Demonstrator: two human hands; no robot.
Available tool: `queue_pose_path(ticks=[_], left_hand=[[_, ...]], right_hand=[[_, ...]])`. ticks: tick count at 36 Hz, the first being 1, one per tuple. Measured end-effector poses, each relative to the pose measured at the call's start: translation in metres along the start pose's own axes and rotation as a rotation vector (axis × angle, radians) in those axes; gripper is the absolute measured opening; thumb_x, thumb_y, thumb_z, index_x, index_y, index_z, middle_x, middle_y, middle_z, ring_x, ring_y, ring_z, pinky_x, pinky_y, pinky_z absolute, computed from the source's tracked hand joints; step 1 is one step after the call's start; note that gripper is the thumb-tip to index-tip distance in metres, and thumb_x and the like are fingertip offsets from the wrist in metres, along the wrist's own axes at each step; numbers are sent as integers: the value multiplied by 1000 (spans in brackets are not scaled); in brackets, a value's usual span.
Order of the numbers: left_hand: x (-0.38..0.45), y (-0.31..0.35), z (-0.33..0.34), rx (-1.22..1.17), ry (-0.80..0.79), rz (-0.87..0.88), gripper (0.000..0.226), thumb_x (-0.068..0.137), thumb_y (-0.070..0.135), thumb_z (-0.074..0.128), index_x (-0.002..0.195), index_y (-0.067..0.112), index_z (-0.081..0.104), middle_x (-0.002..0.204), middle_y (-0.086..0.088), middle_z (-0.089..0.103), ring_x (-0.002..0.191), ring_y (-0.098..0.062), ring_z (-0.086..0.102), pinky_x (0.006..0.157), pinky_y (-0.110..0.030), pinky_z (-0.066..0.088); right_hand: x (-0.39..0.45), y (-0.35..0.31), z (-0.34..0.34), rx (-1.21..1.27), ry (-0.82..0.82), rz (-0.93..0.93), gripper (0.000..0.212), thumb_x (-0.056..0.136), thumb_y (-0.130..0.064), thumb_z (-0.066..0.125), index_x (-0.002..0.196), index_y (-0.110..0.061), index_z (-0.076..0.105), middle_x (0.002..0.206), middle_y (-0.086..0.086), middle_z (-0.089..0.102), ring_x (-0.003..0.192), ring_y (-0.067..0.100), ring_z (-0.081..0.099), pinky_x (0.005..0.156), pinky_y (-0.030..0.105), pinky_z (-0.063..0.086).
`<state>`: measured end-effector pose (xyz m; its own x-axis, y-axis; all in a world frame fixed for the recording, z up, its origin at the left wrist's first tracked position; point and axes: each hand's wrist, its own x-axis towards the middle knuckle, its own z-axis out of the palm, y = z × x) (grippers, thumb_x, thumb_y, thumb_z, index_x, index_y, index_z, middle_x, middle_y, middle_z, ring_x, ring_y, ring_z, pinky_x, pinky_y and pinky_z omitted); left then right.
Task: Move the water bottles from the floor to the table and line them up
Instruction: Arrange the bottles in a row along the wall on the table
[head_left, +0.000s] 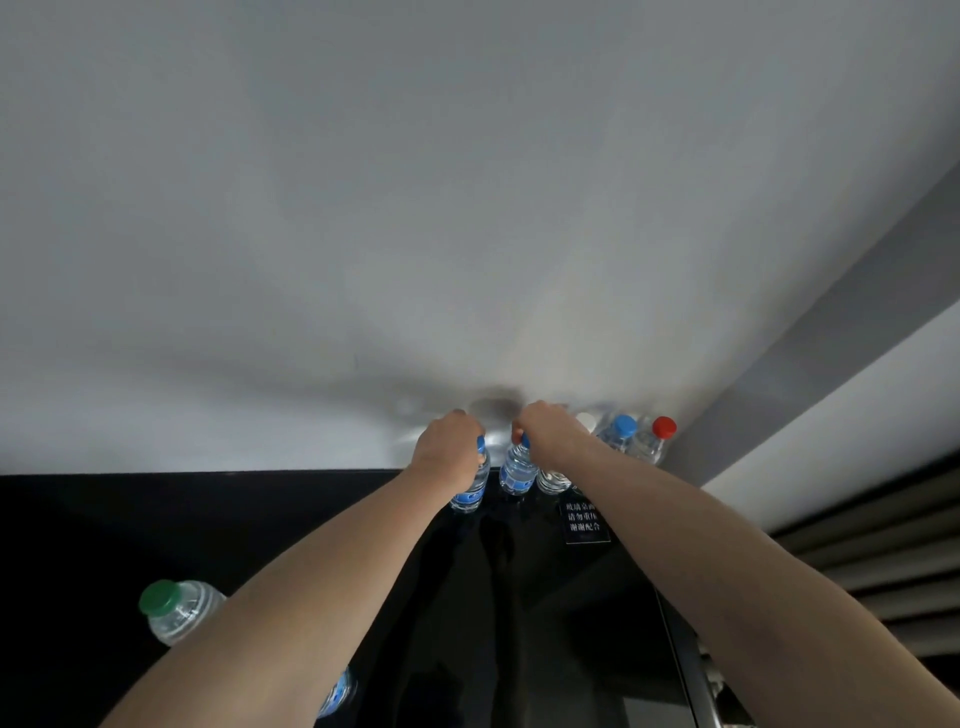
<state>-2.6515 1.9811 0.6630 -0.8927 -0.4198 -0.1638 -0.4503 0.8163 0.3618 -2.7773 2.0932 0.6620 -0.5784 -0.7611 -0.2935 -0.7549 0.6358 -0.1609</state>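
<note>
Head view looks down on a black table (156, 519) against a pale wall (467, 208), with both forearms stretched toward the far edge at 12 o'clock. Each hand is curled around the neck of an upright bottle, just under a blue cap: the left hand (449, 449) grips the left bottle (471, 491), the right hand (550, 434) grips the right bottle (518, 470).

Both bottles stand with their long axes vertical, side by side and close together; whether their bases sit on the tabletop yet I cannot tell. At 3 o'clock from the right bottle the row runs on along the wall: a white-capped bottle (555, 478), a blue-capped bottle (621, 434), then a red-capped bottle (653, 441). The right bottle stands just beside the white-capped one, so the line probably grows toward 9 o'clock, where the left bottle forms its open end.

Nearer the person, at 8 o'clock, a green-capped bottle (179, 610) and a part-hidden bottle (337, 693) under the left forearm stand apart from the row. A small sign (584, 519) lies before it.
</note>
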Motion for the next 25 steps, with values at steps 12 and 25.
queue_pose_path(ticks=[12,25], left_hand=[[0,-6,0,5,-12,7,23,83,-3,61,97,14,70,103,-6,54,92,-29,60,69,-29,42],[-1,-7,5,19,14,7,14,88,2,63,94,13,68,95,0,47,80,-21,49,66,-29,38]], right_hand=[[5,10,11,-42,8,-7,31,90,6,60,112,-12,74,115,11,69,102,27,66,93,37,53],[10,16,17,-41,43,35,29,92,5,59,114,-10,72,117,14,69,103,30,67,91,39,54]])
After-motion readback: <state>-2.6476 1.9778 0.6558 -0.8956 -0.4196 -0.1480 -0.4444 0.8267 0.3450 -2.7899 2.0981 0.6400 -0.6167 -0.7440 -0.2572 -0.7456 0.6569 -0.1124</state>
